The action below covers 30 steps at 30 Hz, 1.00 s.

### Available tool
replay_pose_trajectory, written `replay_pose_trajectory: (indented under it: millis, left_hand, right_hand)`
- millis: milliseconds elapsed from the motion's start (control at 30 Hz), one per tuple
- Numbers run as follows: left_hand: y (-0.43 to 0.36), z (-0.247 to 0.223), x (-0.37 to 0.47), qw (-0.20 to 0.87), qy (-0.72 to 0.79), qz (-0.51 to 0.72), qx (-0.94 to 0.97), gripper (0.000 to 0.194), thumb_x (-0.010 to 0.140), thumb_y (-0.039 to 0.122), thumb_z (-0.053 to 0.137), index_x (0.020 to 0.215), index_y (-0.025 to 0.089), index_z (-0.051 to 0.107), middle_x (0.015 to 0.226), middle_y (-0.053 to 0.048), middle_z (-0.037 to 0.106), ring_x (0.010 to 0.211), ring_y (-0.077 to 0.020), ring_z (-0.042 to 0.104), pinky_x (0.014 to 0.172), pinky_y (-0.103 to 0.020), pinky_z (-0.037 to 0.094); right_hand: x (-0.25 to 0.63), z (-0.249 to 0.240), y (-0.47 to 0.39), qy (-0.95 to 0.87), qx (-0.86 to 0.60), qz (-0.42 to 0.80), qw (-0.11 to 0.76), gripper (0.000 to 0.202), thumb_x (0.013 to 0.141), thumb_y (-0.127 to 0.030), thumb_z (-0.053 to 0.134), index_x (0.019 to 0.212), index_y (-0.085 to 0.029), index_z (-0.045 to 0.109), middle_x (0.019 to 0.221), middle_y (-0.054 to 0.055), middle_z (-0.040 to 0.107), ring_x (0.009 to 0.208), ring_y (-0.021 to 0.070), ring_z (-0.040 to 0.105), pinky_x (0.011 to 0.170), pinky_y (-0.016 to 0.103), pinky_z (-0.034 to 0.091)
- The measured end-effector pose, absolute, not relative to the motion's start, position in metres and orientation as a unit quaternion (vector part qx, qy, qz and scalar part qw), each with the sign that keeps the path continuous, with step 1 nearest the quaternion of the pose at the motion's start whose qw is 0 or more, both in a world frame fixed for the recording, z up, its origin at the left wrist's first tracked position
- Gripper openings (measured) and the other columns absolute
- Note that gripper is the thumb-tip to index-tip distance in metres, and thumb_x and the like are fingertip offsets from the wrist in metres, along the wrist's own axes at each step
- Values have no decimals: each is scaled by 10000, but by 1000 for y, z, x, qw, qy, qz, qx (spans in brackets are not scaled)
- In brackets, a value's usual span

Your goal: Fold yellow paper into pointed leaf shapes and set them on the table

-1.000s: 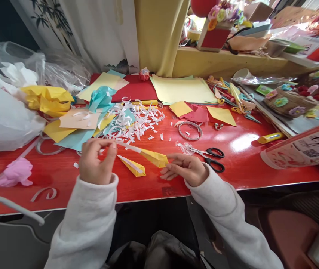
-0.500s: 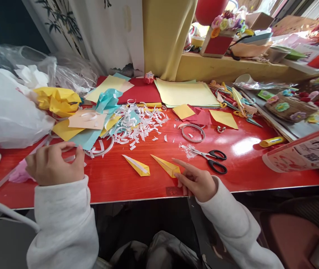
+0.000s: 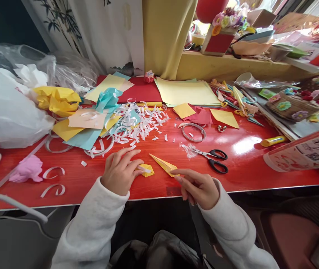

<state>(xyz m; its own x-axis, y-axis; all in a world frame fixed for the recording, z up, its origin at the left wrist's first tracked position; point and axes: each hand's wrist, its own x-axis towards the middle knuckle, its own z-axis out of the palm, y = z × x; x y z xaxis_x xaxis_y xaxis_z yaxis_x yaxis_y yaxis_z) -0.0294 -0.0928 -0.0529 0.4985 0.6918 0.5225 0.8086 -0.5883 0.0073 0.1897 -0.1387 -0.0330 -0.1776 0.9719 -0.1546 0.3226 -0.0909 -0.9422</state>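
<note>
A folded yellow paper piece (image 3: 148, 170) with a white strip along it lies near the table's front edge. My left hand (image 3: 120, 171) is closed over its narrow left end, hiding that end under thumb and fingers. Just to the right is a second folded yellow paper piece (image 3: 162, 163), long and pointed, its tip facing up and left. The thumb and forefinger of my right hand (image 3: 200, 185) pinch its wide lower end. Scissors (image 3: 214, 158) with black handles lie to the right of it, blades partly apart.
Curled white paper scraps (image 3: 138, 125) are heaped behind my left hand. Tape rolls (image 3: 193, 132), yellow squares (image 3: 224, 118) and stacked paper sheets (image 3: 187, 93) lie farther back. A pink crumpled lump (image 3: 28, 169) is at left, a large paper cup (image 3: 302, 151) at right.
My left hand has moved right from the table's left side onto the left folded piece. Curled white strips now show where it was. The right hand has barely moved.
</note>
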Motion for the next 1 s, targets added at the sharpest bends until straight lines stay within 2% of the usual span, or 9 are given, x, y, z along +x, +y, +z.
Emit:
replay_pose_trajectory:
  millis: [67, 167, 233, 400, 500, 600, 733, 900, 1000]
  left_hand:
    - [-94, -49, -31, 52, -440, -245, -862, 128, 723, 332, 539, 777, 217, 552, 949, -8, 620, 912, -203, 522, 780, -369, 327]
    - [-101, -40, -34, -59, -438, -256, -859, 101, 753, 306, 500, 786, 211, 513, 749, 36, 634, 666, -114, 558, 722, -297, 356]
    - [-107, -32, -33, -115, -420, -268, -860, 108, 756, 318, 492, 787, 216, 514, 712, 47, 630, 628, -96, 550, 694, -265, 367]
    - [-116, -23, -25, -200, -398, -261, -856, 182, 728, 376, 517, 831, 230, 550, 755, 37, 633, 664, -96, 545, 702, -252, 352]
    - [-116, -26, -21, -213, -414, -255, -847, 189, 717, 399, 521, 770, 227, 580, 689, 38, 627, 621, -94, 538, 652, -240, 357]
    - [-115, -31, -17, -196, -438, -264, -837, 195, 743, 368, 496, 655, 217, 584, 589, 46, 607, 544, -84, 517, 620, -244, 346]
    - [-114, -33, -12, -136, -442, -282, -841, 171, 754, 329, 498, 650, 219, 579, 573, 54, 603, 571, -89, 525, 702, -295, 307]
    - [-120, -30, -5, 105, -487, -345, -796, 119, 692, 336, 576, 753, 234, 593, 796, -10, 627, 783, -190, 517, 738, -361, 262]
    - [-130, -30, -1, 162, -444, -345, -811, 69, 718, 253, 565, 784, 260, 585, 773, 51, 633, 752, -165, 514, 722, -352, 230]
  right_hand:
    - [185, -32, -146, -558, -530, 547, 328, 326, 754, -396, 453, 910, -144, 587, 398, -41, 484, 247, 31, 376, 255, 137, 261]
    - [174, -33, -152, -535, -518, 578, 334, 426, 705, -401, 521, 1059, -168, 491, 525, -26, 553, 285, 46, 441, 253, 140, 295]
    - [166, -35, -152, -541, -506, 587, 327, 468, 687, -397, 544, 1095, -187, 450, 627, -9, 586, 321, 53, 482, 263, 145, 327]
    - [152, -41, -147, -519, -465, 627, 347, 257, 745, -398, 461, 721, -145, 501, 583, -14, 557, 331, 44, 484, 264, 133, 332]
    - [150, -42, -147, -515, -452, 634, 359, 240, 738, -375, 481, 704, -138, 491, 572, -14, 546, 361, 51, 506, 281, 130, 357]
    - [152, -42, -146, -509, -434, 659, 344, 245, 731, -373, 491, 735, -129, 509, 603, 2, 564, 403, 66, 540, 305, 137, 397]
    - [157, -42, -143, -468, -406, 711, 332, 259, 719, -362, 515, 768, -108, 528, 659, 38, 604, 509, 108, 606, 390, 170, 480]
    - [155, -44, -140, -423, -406, 721, 370, 256, 706, -349, 542, 789, -107, 536, 705, 55, 632, 625, 147, 637, 487, 209, 529]
    - [152, -46, -141, -418, -409, 705, 401, 242, 716, -347, 534, 780, -114, 530, 689, 46, 636, 599, 135, 633, 512, 224, 534]
